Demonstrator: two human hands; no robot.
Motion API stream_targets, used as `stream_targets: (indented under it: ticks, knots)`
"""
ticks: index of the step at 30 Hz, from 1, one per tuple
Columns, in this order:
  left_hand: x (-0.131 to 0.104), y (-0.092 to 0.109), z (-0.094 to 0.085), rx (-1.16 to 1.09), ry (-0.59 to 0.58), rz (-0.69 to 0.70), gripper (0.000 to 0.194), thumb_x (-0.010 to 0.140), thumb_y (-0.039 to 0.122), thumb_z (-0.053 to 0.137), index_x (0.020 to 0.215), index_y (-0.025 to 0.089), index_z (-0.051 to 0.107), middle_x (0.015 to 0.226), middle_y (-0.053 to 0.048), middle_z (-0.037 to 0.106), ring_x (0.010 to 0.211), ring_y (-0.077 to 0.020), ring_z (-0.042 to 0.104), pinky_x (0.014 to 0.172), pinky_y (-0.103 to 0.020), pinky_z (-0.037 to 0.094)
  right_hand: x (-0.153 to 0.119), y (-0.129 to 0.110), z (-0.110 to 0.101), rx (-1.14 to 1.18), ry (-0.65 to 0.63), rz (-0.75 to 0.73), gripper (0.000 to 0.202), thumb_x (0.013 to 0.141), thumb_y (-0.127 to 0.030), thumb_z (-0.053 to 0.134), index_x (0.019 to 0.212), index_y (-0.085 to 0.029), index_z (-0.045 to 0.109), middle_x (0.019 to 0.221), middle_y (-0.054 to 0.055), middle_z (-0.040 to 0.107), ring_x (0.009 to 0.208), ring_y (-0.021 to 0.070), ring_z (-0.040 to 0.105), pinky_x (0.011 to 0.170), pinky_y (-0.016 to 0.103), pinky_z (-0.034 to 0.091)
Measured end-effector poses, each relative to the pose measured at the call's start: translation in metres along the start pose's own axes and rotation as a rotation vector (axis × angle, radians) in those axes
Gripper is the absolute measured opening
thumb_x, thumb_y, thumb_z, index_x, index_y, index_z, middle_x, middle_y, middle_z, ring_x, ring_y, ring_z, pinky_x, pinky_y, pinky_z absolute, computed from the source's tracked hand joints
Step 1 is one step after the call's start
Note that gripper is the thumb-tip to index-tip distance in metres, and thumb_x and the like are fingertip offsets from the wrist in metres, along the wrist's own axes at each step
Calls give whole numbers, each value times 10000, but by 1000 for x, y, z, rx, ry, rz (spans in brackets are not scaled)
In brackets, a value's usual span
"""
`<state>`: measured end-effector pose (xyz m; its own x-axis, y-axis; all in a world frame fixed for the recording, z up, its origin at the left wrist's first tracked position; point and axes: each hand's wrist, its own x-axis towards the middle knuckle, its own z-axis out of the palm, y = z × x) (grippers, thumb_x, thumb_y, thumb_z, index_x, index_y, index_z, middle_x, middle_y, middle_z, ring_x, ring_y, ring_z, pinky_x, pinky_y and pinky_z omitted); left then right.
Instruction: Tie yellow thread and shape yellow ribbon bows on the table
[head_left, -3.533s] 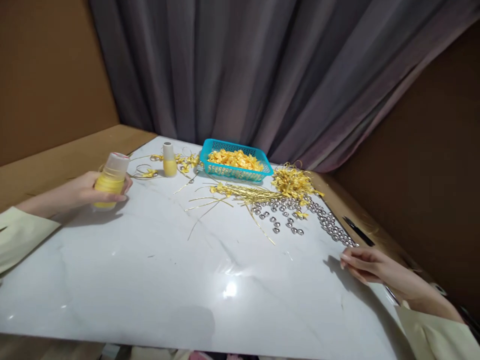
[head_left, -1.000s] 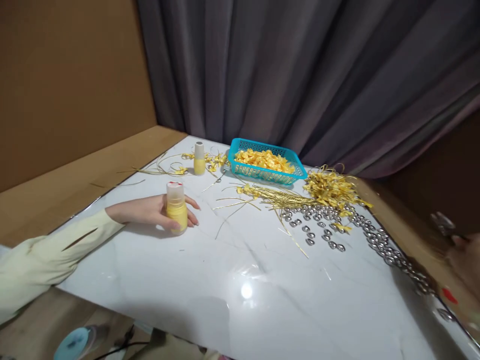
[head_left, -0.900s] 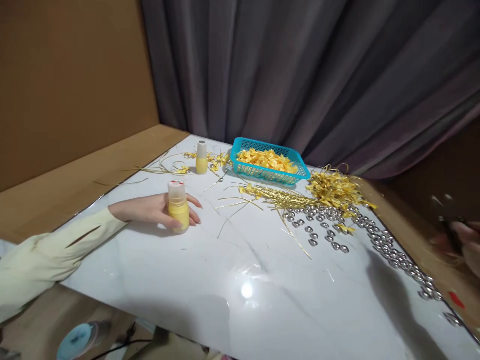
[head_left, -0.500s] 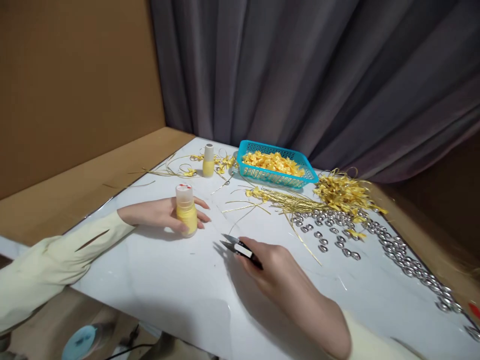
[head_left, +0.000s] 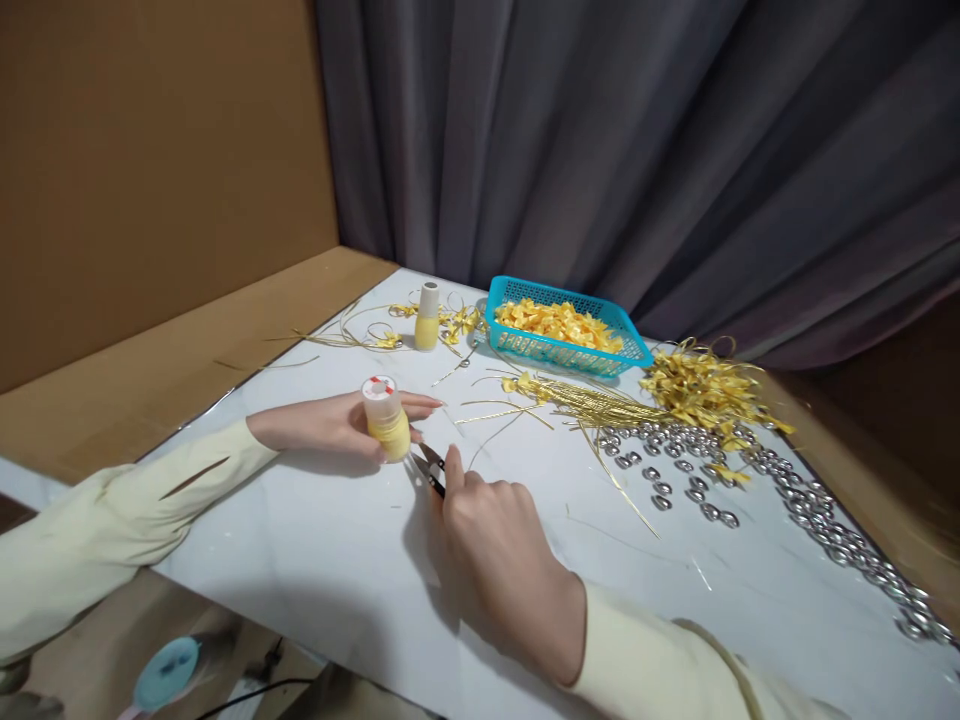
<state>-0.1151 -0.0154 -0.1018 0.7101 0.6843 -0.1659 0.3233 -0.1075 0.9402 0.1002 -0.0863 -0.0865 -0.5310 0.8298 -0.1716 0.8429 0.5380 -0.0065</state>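
Observation:
My left hand (head_left: 330, 425) is closed around a spool of yellow thread (head_left: 390, 437) with a whitish plastic top, tilted slightly above the white table (head_left: 315, 550). In my right hand (head_left: 495, 530) is a pair of thread snips (head_left: 429, 468) with dark handles. Their blades point toward the spool's lower right side; whether they touch it I cannot tell. My right index finger reaches forward along the snips. A second spool of yellow thread (head_left: 427, 325) stands upright behind my left hand.
A blue plastic basket (head_left: 570, 362) holds yellow ribbon bows. Gold cords (head_left: 607, 402) lie before it, leading to a heap of yellow bows (head_left: 701, 385). Silver rings (head_left: 832, 525) run along the right side. A grey curtain (head_left: 562, 140) hangs behind; a cardboard wall (head_left: 157, 170) stands left.
My right hand has moved left, bringing the snips close to the thread spool. The spool in my left hand has tipped, so its top faces me more. The view has shifted slightly.

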Motion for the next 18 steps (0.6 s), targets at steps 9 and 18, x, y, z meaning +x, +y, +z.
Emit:
stream_targets:
  ticks: [9, 18]
  knots:
    - [-2, 1, 5, 143, 126, -3, 650, 766, 356, 626, 1389, 306, 446, 979, -36, 680, 967, -266, 628, 770, -309, 502, 11, -15, -6, 26, 15, 3, 491, 788, 79, 378, 1268, 111, 481, 732, 215, 671, 615, 226, 669, 472, 259, 464]
    - [2, 9, 15, 207, 544, 40, 483, 675, 489, 732, 1003, 212, 512, 1038, -47, 585, 949, -227, 569, 805, -322, 470, 14, -8, -6, 55, 7, 71, 330, 800, 39, 411, 1077, 75, 586, 712, 218, 654, 655, 270, 678, 507, 274, 446]
